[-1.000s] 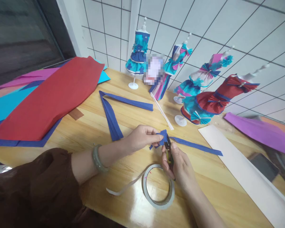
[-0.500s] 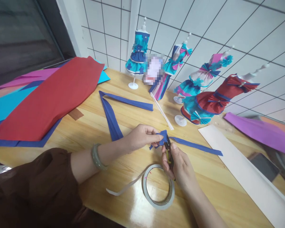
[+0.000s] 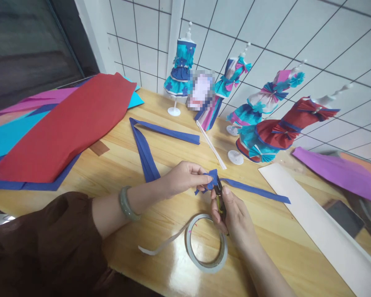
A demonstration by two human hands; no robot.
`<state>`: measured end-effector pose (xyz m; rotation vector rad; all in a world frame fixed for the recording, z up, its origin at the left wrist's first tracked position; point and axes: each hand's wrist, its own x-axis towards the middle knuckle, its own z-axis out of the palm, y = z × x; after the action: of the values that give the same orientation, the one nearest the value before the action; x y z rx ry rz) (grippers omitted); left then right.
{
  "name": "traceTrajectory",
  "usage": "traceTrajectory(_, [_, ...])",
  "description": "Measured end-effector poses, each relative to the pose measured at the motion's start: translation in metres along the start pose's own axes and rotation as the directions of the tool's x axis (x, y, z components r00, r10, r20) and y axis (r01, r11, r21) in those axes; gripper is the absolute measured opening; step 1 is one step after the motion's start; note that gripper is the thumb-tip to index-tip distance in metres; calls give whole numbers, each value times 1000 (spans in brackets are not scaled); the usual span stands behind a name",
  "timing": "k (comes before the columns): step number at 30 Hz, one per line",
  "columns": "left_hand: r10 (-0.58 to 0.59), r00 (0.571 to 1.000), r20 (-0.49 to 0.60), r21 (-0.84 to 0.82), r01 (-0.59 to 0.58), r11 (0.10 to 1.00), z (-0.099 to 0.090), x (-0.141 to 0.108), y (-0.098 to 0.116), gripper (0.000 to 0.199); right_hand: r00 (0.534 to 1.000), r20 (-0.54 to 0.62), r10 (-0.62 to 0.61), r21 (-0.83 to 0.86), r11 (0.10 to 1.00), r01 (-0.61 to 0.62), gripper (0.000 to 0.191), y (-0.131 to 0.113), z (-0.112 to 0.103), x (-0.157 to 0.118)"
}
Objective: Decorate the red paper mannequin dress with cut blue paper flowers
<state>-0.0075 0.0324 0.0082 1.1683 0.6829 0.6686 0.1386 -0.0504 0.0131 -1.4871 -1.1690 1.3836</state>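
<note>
My left hand (image 3: 188, 178) pinches a small folded piece of blue paper (image 3: 213, 177) between thumb and fingers. My right hand (image 3: 235, 210) is closed round small dark scissors (image 3: 221, 206) with a bit of yellow on the handle. Their blades touch or nearly touch the right edge of the blue piece; whether they are fully closed cannot be made out. Just below the hands lies a roll of white tape (image 3: 189, 243), its loose end curling left. A narrow blue strip (image 3: 256, 189) stretches right from behind the scissors, and a longer folded blue strip (image 3: 144, 152) lies at left.
Several small dress forms in paper dresses, one in red (image 3: 299, 115), stand along the tiled wall. Red paper (image 3: 71, 128) tops a stack of coloured sheets at left. A long white board (image 3: 309, 218), purple paper (image 3: 336, 171) and a dark phone-like slab (image 3: 344, 218) lie at right.
The view has shifted very slightly. Both hands, the blue piece and the scissors stay practically in place.
</note>
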Motion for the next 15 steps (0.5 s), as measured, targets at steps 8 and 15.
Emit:
traceTrajectory(8, [-47,997,58,-12,48,999,-5,1,4,23,1000,20,-5,-32,999,6,41,1,-2,-1])
traceTrajectory(15, [-59,993,100,16,58,998,-7,-1,9,22,1000,9,13,-31,999,-12,43,1,-2,0])
